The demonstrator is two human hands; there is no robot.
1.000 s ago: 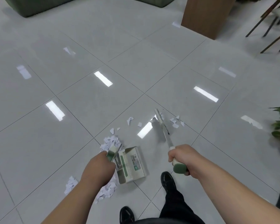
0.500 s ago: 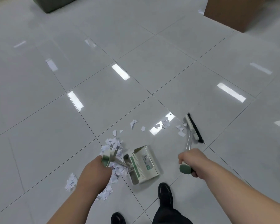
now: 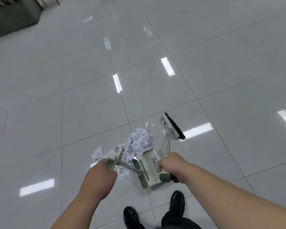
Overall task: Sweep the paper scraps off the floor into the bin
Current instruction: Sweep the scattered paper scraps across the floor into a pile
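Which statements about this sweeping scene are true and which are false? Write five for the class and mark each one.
1. The right hand grips the broom by its handle. True.
2. The broom's head lies left of the main pile of paper scraps. False: it lies to the right of the pile.
3. The left hand holds the dustpan by its handle. True.
4. All the scraps are inside the dustpan. False: the piles lie on the floor beside it.
5. The shoes are white. False: they are black.
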